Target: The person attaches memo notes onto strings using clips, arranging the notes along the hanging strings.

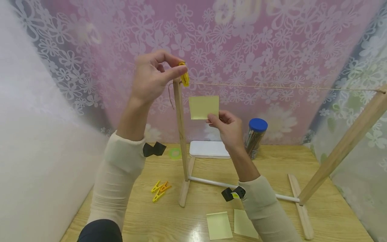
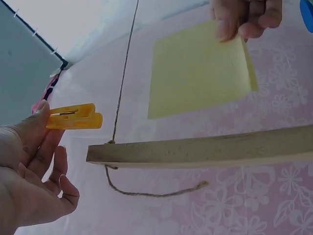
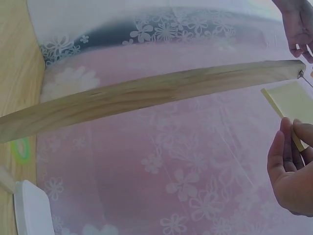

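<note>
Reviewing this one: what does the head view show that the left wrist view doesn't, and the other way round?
Only the head view: loose clips, flat paper squares and a white case on the wooden tabletop.

Only the left wrist view: a dark rail at upper left and the metal spring in the held clothespin.

Both: the left hand pinching the yellow clothespin, the right hand holding the yellow sheet, the string and a wooden post.
</note>
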Motion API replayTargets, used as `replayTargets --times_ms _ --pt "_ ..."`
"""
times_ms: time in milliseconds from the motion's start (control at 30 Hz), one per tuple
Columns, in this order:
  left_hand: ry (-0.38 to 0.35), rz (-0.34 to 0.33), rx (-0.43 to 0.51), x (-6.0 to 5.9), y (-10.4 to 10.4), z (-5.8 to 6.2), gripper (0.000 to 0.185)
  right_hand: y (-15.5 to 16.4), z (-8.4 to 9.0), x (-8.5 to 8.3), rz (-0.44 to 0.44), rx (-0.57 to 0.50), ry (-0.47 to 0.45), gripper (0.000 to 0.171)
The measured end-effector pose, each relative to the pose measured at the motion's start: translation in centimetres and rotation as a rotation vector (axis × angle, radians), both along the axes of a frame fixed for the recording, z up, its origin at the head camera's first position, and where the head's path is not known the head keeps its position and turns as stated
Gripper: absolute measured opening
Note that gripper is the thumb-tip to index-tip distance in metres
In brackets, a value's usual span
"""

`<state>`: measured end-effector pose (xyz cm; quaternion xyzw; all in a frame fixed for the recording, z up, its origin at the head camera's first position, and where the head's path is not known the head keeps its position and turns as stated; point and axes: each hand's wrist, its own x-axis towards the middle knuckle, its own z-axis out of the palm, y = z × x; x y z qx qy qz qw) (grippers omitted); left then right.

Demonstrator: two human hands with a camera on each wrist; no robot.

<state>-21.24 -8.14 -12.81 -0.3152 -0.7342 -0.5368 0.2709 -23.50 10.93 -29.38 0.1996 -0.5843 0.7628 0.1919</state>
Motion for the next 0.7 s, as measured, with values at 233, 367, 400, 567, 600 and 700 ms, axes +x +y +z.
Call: replayTargets --times_ms 233,367,400,567,600,700 --pt "-0.048 -0.072 0.033 -1.1 0.7 0.0 0.011 -0.7 1.1 -0.9 -0.007 -0.019 0.005 0.018" --pt "-0.053 -0.119 0.055 -2.9 0.8 -0.7 0.010 -1.2 1.3 -0.9 -0.004 -0.038 0.001 0.016" --pt "-0.064 -0.117 0.055 -3.3 0.8 -0.9 0.010 -1.4 1.3 -1.0 -0.007 -0.042 0.002 0.016" --pt "-0.096 -0.086 0.027 -4.1 0.9 -1.6 0.010 -1.8 1.5 -1.1 -0.005 -0.070 -0.002 0.015" --pt "-0.101 -0.082 0.022 -4.1 0.9 -1.6 0.010 -1.9 1.5 -1.1 0.001 -0.079 -0.004 0.015" --pt "-0.108 -0.065 0.001 -3.5 0.9 -1.5 0.010 -2.1 1.5 -1.1 0.021 -0.091 -0.008 0.014"
